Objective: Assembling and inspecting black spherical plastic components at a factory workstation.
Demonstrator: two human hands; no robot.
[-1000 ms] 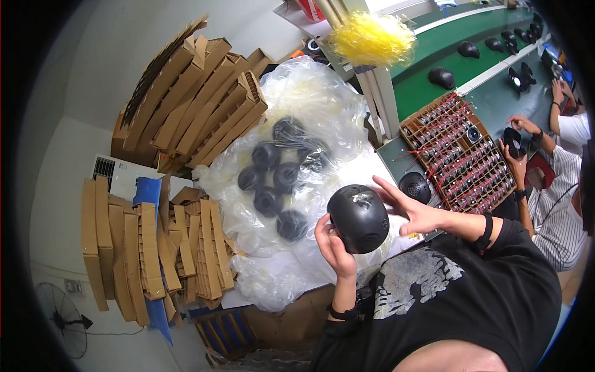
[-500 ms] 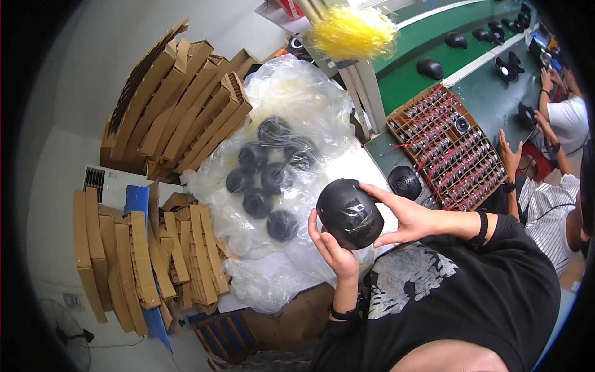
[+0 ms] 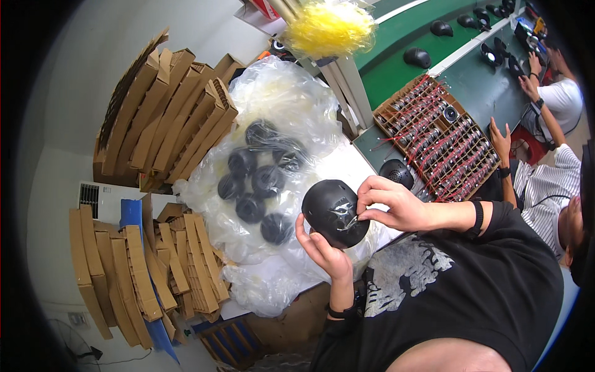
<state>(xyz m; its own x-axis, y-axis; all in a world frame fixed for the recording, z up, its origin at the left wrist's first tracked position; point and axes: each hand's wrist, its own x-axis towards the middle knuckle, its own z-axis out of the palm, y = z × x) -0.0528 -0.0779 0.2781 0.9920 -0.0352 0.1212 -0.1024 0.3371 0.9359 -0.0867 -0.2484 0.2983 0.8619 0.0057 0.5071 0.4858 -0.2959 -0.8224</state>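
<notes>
A rounded black plastic shell (image 3: 321, 201) rests in my left hand (image 3: 330, 259), whose fingers curl around its lower left side. On the shell's face is a patch of crinkled, shiny clear film (image 3: 343, 215). At the right edge of that film, my right hand (image 3: 393, 206) pinches with thumb and forefinger. Several similar black round shells (image 3: 250, 208) lie under clear plastic sheeting (image 3: 288, 87) on the white table just left of my hands.
Stacked cardboard dividers (image 3: 145, 266) stand at left. A cardboard tray (image 3: 443, 136) of small wired parts and a perforated black shell (image 3: 396, 172) lie at right. Beyond are a green conveyor (image 3: 390, 80), hanging yellow strands (image 3: 331, 28) and co-workers, one in a striped shirt (image 3: 536, 198).
My right hand has left the shell's right side and now pinches at the film on its face. The shell has turned slightly in my left hand. The whole view has shifted a little.
</notes>
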